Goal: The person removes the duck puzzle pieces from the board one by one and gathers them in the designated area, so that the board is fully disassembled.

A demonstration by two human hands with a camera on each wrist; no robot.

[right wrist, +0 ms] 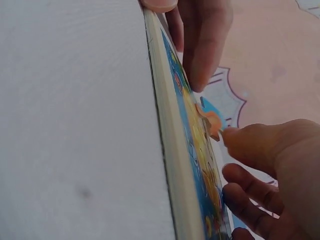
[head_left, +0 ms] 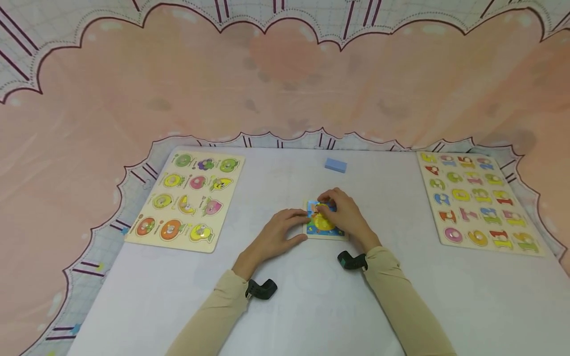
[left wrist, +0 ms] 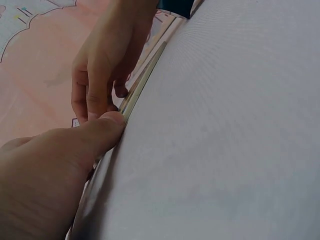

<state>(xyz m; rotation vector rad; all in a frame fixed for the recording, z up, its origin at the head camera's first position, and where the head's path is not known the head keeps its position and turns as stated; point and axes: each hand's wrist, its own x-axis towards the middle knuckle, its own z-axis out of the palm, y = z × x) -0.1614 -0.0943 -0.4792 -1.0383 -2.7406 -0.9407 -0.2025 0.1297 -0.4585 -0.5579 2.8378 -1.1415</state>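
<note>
The left hand (head_left: 277, 235), thumb and fingers apart, is touching the side of the puzzle board (head_left: 317, 231) beside it. The right hand (head_left: 349, 215), above that board, is pinching a tilted puzzle piece (right wrist: 213, 121); a blue block (head_left: 336, 165) is lying beyond it.

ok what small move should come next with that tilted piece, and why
Perhaps ease the tilted piece down flat onto the puzzle board with the right hand: it sticks up at an angle, and the left hand at the board's edge could keep things steady.
</note>
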